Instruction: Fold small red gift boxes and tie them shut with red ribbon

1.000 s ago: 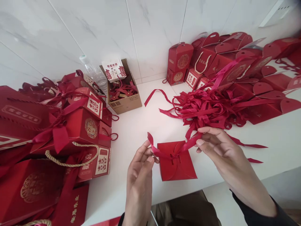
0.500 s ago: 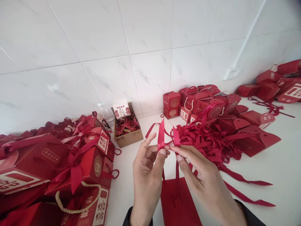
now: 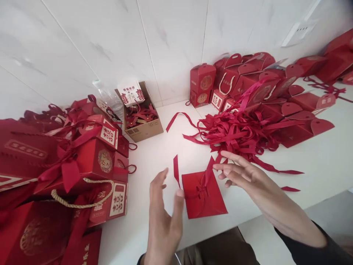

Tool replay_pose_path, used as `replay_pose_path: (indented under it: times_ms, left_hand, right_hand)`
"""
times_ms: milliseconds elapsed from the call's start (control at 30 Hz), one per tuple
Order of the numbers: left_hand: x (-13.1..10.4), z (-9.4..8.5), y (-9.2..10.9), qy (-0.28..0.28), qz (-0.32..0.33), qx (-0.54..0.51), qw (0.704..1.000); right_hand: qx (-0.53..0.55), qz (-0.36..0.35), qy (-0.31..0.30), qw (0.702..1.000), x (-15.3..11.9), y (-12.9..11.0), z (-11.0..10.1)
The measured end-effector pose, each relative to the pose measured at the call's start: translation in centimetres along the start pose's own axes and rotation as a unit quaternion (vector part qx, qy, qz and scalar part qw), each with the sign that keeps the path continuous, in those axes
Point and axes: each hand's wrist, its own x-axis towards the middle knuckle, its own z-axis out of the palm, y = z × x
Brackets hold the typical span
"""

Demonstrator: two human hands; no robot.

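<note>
A red box (image 3: 204, 206) rests on the white table near its front edge, with a red ribbon (image 3: 203, 188) threaded through its top. The ribbon's two ends stick up on either side. Just left of the box is my left hand (image 3: 166, 217), its thumb and fingers apart and holding nothing. To the right, my right hand (image 3: 245, 176) hovers beside the right ribbon end, fingers spread and nothing held. A heap of loose red ribbons (image 3: 237, 134) lies behind my right hand.
Stacked red gift boxes (image 3: 95, 158) fill the left side. A cardboard box (image 3: 146, 129) with red pieces stands at the back, beside a clear plastic bottle (image 3: 110, 97). More red boxes (image 3: 202, 82) line the wall at the back right, below a socket (image 3: 299, 32).
Both hands have let go of the ribbon ends and moved apart. The view has tilted down, showing the whole top of the box and the table's front edge.
</note>
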Motion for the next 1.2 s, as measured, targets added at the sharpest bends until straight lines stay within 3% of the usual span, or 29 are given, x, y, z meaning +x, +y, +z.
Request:
replay_pose_path:
  times_ms: [67,133,267,400,567,733,967,1067,1200]
  left_hand:
    - [-1.1,0.1,0.8,-0.070,0.094,0.051,0.992]
    - [-1.1,0.3,1.3,-0.138,0.163,0.103,0.971]
    - [-0.1,1.0,1.1,-0.184,0.191,0.153,0.952]
    - [0.2,1.4,0.4,-0.179,0.185,0.134,0.957]
    - [0.4,1.3,-0.2,-0.186,0.186,0.107,0.959]
    - [0.3,1.0,0.4,-0.190,0.176,0.106,0.960]
    - [0.5,3.3,2.1,-0.082,0.139,0.096,0.982]
    - [0.5,3.7,1.9,-0.082,0.131,0.093,0.984]
    - [-0.1,2.4,1.3,-0.096,0.135,0.064,0.984]
  right_hand:
    - [-0.099,-0.076,0.026,0.992,-0.7,0.2,0.3]
    - [-0.208,-0.175,0.025,0.962,-1.1,0.2,0.9]
    - [-0.315,-0.275,-0.029,0.908,-0.9,0.0,1.7]
    - [-0.329,-0.281,-0.038,0.901,-0.8,0.1,1.6]
    - [-0.336,-0.239,-0.026,0.910,-1.4,0.3,1.4]
    - [-0.331,-0.232,-0.008,0.915,-1.7,0.5,1.6]
    - [-0.320,-0.227,-0.011,0.920,-1.9,0.9,1.9]
    - [-0.322,-0.222,0.003,0.920,-1.9,1.3,1.9]
    - [-0.312,-0.222,0.031,0.923,-1.8,1.5,1.8]
